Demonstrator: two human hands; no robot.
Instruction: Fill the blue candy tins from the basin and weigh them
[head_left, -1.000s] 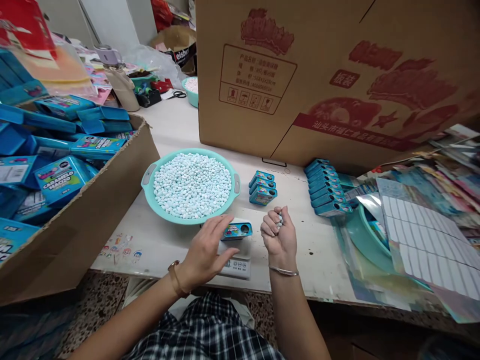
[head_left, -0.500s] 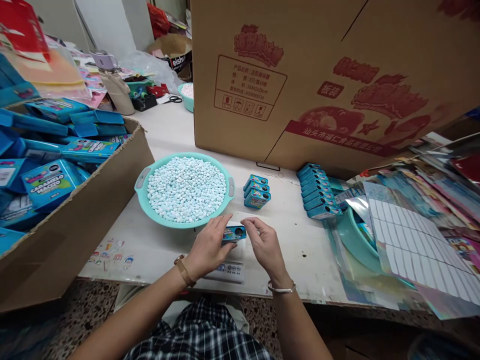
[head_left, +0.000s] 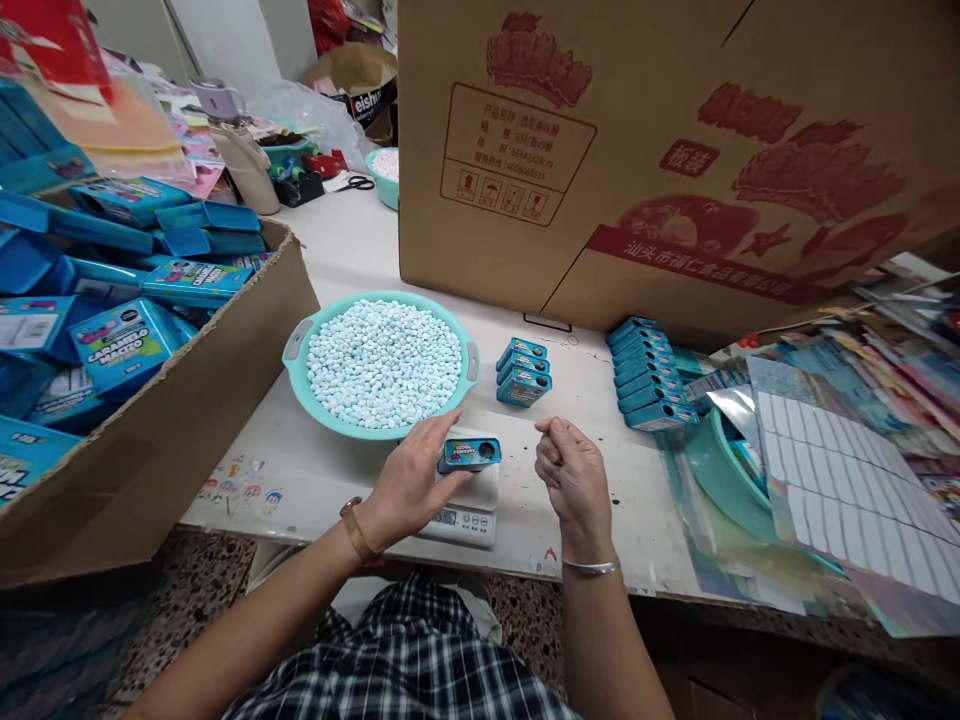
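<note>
A small blue candy box (head_left: 470, 455) with a dark round hole in its top stands on a white digital scale (head_left: 480, 527). My left hand (head_left: 409, 480) is at the box's left end, thumb and fingers spread apart around it; whether they touch it is unclear. To the right of the scale, my right hand (head_left: 574, 475) is raised with its fingers curled closed; anything inside them is hidden. A turquoise bowl (head_left: 300, 390) full of pale blue and white candies (head_left: 385, 362) sits behind my left hand. Three similar blue boxes (head_left: 523, 372) stand in a row beyond the scale.
An open carton (head_left: 217, 400) of blue boxes stands at the left. A large cardboard box (head_left: 510, 240) blocks the back. Several blue boxes (head_left: 649, 375) line up at the right, near a second turquoise bowl (head_left: 724, 470) and sticker sheets (head_left: 840, 480).
My right hand has moved away from the candy box to the right, and its fingers have curled in. My left hand's fingers have spread wider. The view has shifted slightly.
</note>
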